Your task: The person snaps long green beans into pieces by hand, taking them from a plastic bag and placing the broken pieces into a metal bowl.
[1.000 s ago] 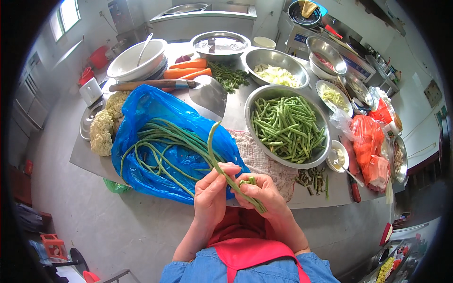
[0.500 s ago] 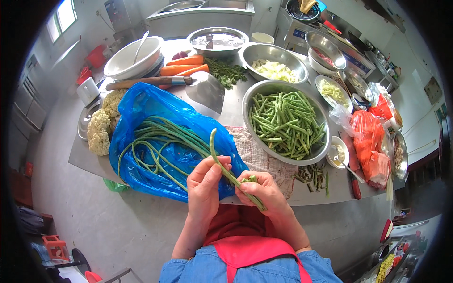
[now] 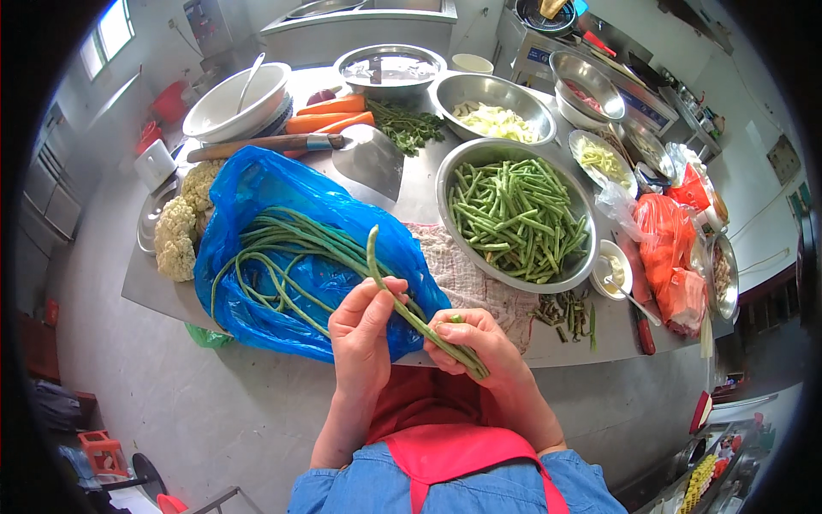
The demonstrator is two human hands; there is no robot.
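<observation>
Between my two hands runs a green long bean (image 3: 409, 315), its upper end sticking up past my left fingers. My left hand (image 3: 364, 324) pinches it between thumb and fingers. My right hand (image 3: 476, 341) is closed round its lower part, along with short bean pieces whose ends poke out of the fist. Just left of my hands lies an open blue plastic bag (image 3: 224, 274) with more whole long beans (image 3: 295, 227) in it. To the right, a large steel bowl (image 3: 443, 218) holds many snapped bean pieces (image 3: 518, 218).
Bean trimmings (image 3: 565, 319) lie at the table's front edge, near a small white bowl (image 3: 610, 272) and a red-handled knife (image 3: 644, 332). A cleaver (image 3: 372, 163) rests behind the bag beside carrots (image 3: 330, 120). Cauliflower (image 3: 175, 238) sits left; an orange bag (image 3: 668, 231) sits right.
My hands have barely moved; the left is slightly lower and further left along the bean. The lower bean ends stick out a little more from my right hand. The whole view has shifted slightly.
</observation>
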